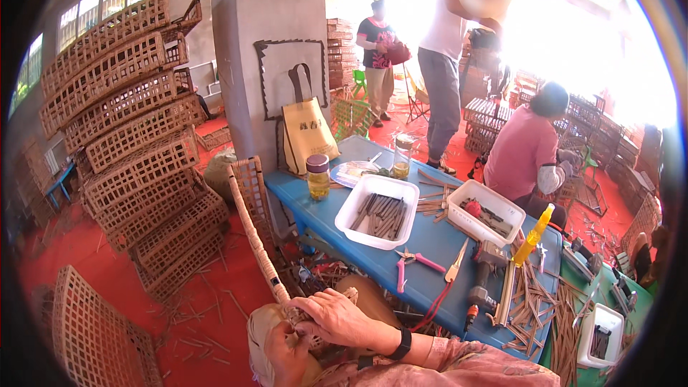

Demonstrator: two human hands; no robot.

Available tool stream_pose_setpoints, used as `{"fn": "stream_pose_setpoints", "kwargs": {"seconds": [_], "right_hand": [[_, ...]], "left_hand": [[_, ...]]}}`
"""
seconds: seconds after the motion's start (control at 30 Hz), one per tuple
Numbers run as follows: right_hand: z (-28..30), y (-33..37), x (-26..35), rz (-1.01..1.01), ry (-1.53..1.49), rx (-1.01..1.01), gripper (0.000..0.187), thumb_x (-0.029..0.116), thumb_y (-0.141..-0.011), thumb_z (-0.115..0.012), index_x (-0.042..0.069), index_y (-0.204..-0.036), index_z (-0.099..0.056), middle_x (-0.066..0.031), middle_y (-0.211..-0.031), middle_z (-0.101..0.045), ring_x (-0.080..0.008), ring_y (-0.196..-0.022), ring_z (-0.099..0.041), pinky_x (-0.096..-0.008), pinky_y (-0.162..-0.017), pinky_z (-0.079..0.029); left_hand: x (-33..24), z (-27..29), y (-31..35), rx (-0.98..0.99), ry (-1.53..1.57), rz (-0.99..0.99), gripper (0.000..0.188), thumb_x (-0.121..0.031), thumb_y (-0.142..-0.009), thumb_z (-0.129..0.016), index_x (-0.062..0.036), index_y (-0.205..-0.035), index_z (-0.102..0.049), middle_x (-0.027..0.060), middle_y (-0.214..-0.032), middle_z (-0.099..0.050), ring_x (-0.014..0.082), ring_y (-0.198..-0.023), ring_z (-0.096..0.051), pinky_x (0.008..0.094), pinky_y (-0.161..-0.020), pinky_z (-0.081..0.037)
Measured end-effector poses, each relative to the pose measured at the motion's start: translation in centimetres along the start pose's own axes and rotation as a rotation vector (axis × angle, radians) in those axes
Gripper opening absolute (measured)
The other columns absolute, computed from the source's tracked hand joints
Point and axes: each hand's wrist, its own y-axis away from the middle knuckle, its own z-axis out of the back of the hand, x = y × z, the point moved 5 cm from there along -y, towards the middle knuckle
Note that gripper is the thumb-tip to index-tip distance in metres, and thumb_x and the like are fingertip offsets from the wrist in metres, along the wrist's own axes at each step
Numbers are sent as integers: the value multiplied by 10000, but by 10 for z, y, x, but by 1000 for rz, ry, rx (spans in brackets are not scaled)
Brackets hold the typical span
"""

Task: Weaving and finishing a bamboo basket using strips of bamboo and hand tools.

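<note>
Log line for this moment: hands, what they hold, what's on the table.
left hand: grips woven panel | right hand: on panel's lower end | blue table: white trays, pink pliers, drill

Both hands, left hand [287, 355] and right hand [337, 317], grip a woven rattan panel [256, 222] (its lattice upright) beside the blue table [430, 258].

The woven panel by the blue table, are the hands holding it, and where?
Yes. Both hands, the right hand and left hand, grip the woven panel at its lower end, near the person's lap.
</note>
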Motion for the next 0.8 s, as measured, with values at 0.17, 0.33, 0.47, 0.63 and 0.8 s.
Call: {"fn": "stream_pose_setpoints", "kwargs": {"seconds": [0.17,0.33,0.47,0.63,0.8], "right_hand": [[5,3,-3,-16,-41,54,515,294,-895,-685,40,-1305,-506,-106,-935,-637,-300,-925,-628,-419,-849,-456],[9,3,-7,-12,42,35,562,427,-906,-674,53,-1300,-530,-99,-893,-624,-291,-880,-626,-410,-822,-443],[5,1,-8,-42,27,54,564,356,-848,-724,51,-1283,-533,-87,-909,-646,-279,-876,-638,-408,-817,-451],[3,-3,-8,-20,15,5,562,352,-861,-702,57,-1304,-523,-87,-937,-666,-270,-872,-644,-409,-805,-452],[1,-13,-12,-32,42,-25,591,412,-871,-673,47,-1309,-516,-98,-896,-662,-292,-861,-646,-420,-794,-445]], "left_hand": [[-6,3,-6,73,-69,-3,352,-128,-744,-815,13,-1014,-637,165,-876,-639,358,-802,-602,433,-720,-474],[-10,4,-14,111,77,-16,286,-137,-767,-797,6,-973,-659,152,-865,-643,355,-828,-596,435,-735,-464],[-10,5,-14,85,108,15,247,-133,-780,-774,-1,-960,-669,148,-858,-644,350,-825,-595,432,-732,-462],[-5,6,-14,81,92,86,249,-125,-767,-758,5,-961,-671,159,-840,-645,347,-790,-604,421,-717,-468],[0,6,-23,57,132,74,244,-102,-781,-761,17,-976,-675,132,-843,-664,255,-764,-621,365,-704,-491]]}}
